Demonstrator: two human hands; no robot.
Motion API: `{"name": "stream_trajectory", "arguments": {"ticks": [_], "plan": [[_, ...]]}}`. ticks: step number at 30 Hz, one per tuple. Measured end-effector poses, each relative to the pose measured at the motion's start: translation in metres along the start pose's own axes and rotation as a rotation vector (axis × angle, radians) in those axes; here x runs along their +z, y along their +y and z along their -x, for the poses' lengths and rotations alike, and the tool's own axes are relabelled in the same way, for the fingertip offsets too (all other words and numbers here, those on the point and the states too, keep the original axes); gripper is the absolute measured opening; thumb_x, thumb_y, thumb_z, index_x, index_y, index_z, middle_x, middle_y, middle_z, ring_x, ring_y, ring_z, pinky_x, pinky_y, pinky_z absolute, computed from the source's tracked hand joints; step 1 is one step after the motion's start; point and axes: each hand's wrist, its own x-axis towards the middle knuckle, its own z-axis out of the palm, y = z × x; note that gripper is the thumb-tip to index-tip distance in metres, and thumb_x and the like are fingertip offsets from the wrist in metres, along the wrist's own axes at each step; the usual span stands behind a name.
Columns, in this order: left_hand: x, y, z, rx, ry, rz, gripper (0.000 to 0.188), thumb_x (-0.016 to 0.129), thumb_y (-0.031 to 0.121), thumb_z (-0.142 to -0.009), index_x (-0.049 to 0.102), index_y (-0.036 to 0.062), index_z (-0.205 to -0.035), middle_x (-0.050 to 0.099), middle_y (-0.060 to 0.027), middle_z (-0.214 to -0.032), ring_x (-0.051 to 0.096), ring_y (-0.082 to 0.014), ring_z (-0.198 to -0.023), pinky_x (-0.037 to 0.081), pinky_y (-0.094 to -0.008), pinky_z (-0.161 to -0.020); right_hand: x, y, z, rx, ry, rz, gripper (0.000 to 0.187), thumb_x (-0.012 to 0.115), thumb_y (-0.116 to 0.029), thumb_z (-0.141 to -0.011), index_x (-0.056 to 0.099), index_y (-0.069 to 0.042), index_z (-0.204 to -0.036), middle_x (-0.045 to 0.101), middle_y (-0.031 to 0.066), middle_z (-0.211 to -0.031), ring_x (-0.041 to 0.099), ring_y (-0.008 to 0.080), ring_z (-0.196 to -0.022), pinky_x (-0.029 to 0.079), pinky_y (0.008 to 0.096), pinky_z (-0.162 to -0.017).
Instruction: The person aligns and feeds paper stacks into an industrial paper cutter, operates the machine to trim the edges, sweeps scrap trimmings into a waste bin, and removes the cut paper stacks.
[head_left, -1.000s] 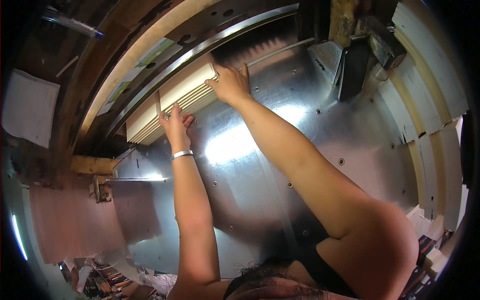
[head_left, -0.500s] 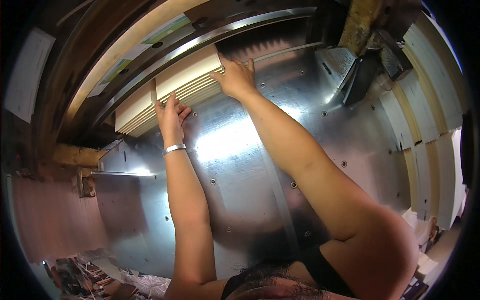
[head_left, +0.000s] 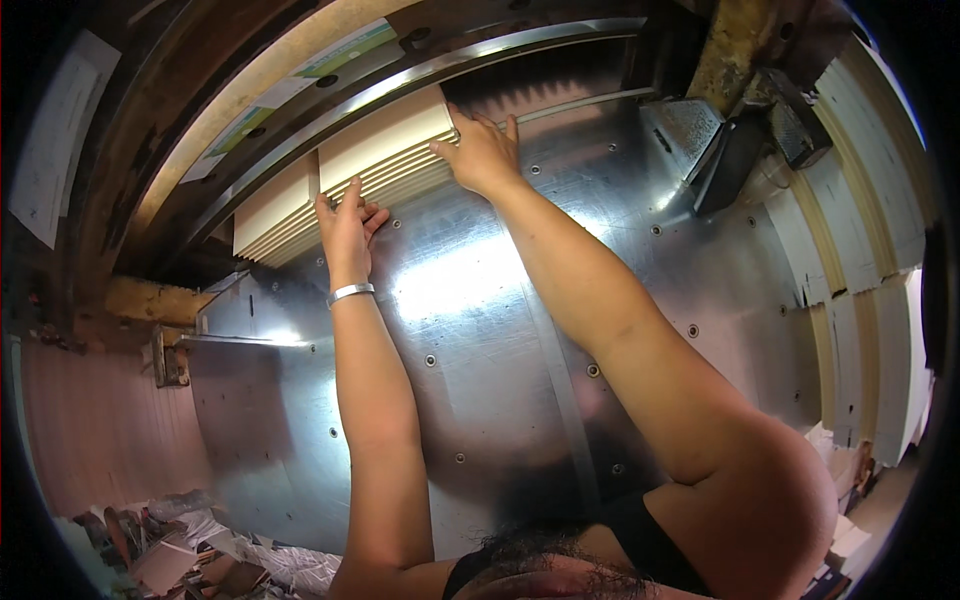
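Observation:
Two cream-coloured stacks of layered paper sit side by side at the far edge of a shiny metal table (head_left: pixel 500 400), partly under a dark beam. My left hand (head_left: pixel 347 238), with a silver bracelet on its wrist, reaches the front edge where the left stack (head_left: pixel 275 208) meets the right stack (head_left: pixel 385 132). Its fingertips rest against the layers, fingers apart. At the right end of the right stack, my right hand (head_left: pixel 485 158) lies with its thumb at the front corner and its other fingers spread along the side. The backs of both stacks are hidden under the beam.
The heavy beam (head_left: pixel 400 75) with a bright metal edge crosses above the stacks. Metal side guides stand at right (head_left: pixel 690 140) and left (head_left: pixel 250 340). Tall paper piles (head_left: pixel 850 270) line the right side. Paper scraps (head_left: pixel 190 550) lie at the lower left.
Both hands keep nearly the same place on the stacks. The whole view has shifted slightly; no clear movement of the stacks shows.

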Motion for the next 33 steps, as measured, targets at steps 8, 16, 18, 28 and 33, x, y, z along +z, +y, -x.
{"name": "stream_trajectory", "arguments": {"ticks": [8, 16, 18, 28, 33], "plan": [[0.029, -0.004, 0.014, 0.068, 0.122, 0.231, 0.096, 0.07, 0.023, -0.097, 0.003, 0.0048, -0.163, 0.044, -0.0229, -0.143, 0.055, -0.0324, -0.12, 0.054, -0.0489, -0.097, 0.0, 0.001, -0.001, -0.007, 0.005, 0.008, 0.07, 0.067, -0.048, -0.094, 0.049, -0.017, -0.154, 0.064, 0.0192, -0.137, 0.053, 0.0303, -0.138, 0.014, 0.0583, -0.124], [0.066, -0.014, 0.04, 0.077, -0.056, 0.321, 0.085, 0.064, 0.018, -0.1, 0.009, 0.0042, -0.163, 0.029, -0.0179, -0.161, 0.052, -0.029, -0.13, 0.049, -0.0467, -0.103, 0.002, -0.002, -0.001, -0.004, 0.011, -0.009, 0.069, 0.068, -0.045, -0.094, 0.049, -0.015, -0.154, 0.066, 0.0172, -0.136, 0.053, 0.03, -0.138, 0.012, 0.0585, -0.125], [0.066, -0.014, 0.039, 0.081, -0.086, 0.332, 0.087, 0.064, 0.019, -0.1, 0.008, 0.0025, -0.163, 0.028, -0.017, -0.162, 0.052, -0.0264, -0.129, 0.048, -0.0445, -0.102, 0.003, 0.0, -0.002, -0.006, 0.0, -0.006, 0.07, 0.068, -0.045, -0.095, 0.047, -0.015, -0.154, 0.068, 0.0167, -0.134, 0.052, 0.0296, -0.14, 0.012, 0.0577, -0.125], [0.062, -0.007, 0.044, 0.021, -0.24, 0.339, 0.1, 0.068, 0.026, -0.099, -0.003, -0.0013, -0.164, 0.031, -0.0159, -0.159, 0.048, -0.0246, -0.134, 0.045, -0.0419, -0.105, 0.004, 0.0, -0.002, -0.013, 0.017, -0.009, 0.067, 0.067, -0.044, -0.094, 0.051, -0.014, -0.152, 0.066, 0.015, -0.136, 0.055, 0.0289, -0.135, 0.014, 0.0609, -0.124], [0.064, -0.008, 0.041, 0.02, -0.204, 0.343, 0.103, 0.07, 0.028, -0.098, -0.004, 0.0004, -0.164, 0.039, -0.0137, -0.152, 0.05, -0.0231, -0.129, 0.046, -0.0409, -0.103, 0.002, 0.0, -0.001, -0.01, 0.005, -0.007, 0.066, 0.067, -0.043, -0.095, 0.049, -0.014, -0.152, 0.065, 0.0161, -0.137, 0.052, 0.0284, -0.138, 0.013, 0.0611, -0.124]]}}
